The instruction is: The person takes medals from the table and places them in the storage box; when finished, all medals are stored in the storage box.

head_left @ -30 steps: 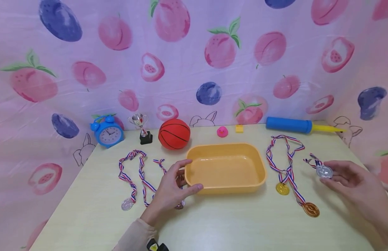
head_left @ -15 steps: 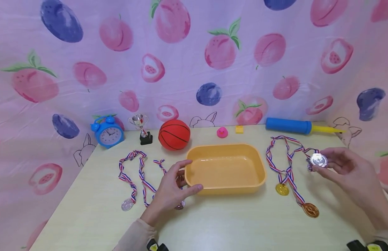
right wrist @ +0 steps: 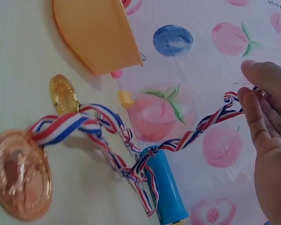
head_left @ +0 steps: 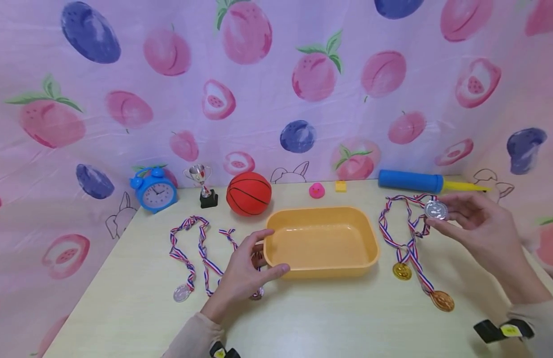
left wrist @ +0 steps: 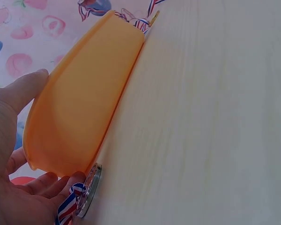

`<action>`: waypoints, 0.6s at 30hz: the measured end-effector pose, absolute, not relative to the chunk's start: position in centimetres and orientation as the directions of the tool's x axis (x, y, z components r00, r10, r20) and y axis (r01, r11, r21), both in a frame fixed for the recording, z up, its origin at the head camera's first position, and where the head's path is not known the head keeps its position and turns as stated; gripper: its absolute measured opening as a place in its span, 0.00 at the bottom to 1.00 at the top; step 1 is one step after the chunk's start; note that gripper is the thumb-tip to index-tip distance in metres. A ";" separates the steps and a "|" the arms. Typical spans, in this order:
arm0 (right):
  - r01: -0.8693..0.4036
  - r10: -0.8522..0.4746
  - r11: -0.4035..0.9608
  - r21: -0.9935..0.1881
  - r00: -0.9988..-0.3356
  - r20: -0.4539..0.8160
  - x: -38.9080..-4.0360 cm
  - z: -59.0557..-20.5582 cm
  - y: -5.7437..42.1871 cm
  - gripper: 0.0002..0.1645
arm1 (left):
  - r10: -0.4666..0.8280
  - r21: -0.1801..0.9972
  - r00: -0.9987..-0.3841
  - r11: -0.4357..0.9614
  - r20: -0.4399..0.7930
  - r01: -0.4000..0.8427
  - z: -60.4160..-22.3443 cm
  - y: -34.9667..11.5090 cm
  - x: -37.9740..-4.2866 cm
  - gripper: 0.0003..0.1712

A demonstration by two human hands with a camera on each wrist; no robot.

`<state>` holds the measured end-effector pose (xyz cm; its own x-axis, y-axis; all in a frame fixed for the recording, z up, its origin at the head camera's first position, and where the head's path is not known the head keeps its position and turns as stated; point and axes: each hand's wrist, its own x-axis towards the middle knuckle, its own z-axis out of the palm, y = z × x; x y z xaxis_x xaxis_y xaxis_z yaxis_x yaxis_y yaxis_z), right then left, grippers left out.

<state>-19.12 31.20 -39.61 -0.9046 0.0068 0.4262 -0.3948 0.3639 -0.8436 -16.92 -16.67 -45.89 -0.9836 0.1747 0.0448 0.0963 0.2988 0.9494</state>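
Note:
A yellow plastic basin [head_left: 321, 272] stands mid-table. My left hand [head_left: 242, 271] grips its left end, thumb over the front rim; the left wrist view shows the fingers against its outer wall. My right hand [head_left: 482, 233] pinches a silver medal [head_left: 436, 210] above the table, its striped ribbon hanging. Under it lie a gold medal [head_left: 402, 271] and a bronze medal [head_left: 443, 301] with tangled ribbons. A silver medal [head_left: 181, 293] with its ribbon lies at the left. Another medal [left wrist: 90, 190] sits right beside my left fingers, partly hidden from the head view.
Along the back stand a blue alarm clock [head_left: 156, 191], a small trophy cup [head_left: 204, 186], a red basketball [head_left: 248, 194], a pink rubber duck [head_left: 317, 190], a yellow block [head_left: 340, 186] and a blue hand pump [head_left: 411, 181]. A fruit-print curtain [head_left: 258, 89] hangs behind the table.
My right hand has lifted the silver medal and carried it left and toward the back, over the ribbons of the other medals. The left hand and basin have stayed in place.

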 end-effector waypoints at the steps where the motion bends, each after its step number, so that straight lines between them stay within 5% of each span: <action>1: -0.389 0.011 0.387 -0.836 -0.905 0.425 -19.2 -39.4 31.0 0.31 | 0.174 0.949 -0.984 0.300 0.045 0.096 -45.9 -16.6 -16.9 0.50; 18: -0.506 -0.044 0.361 -0.784 -0.848 0.527 -22.0 -34.6 24.9 0.31 | 0.165 0.950 -0.985 0.297 0.046 0.094 -46.0 -16.6 -16.9 0.50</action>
<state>-21.96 24.92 -34.62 -0.8485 -0.0442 0.5274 -0.5059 0.3605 -0.7837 -16.94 -16.61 -46.00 -0.9853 0.1647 0.0463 0.0944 0.2975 0.9500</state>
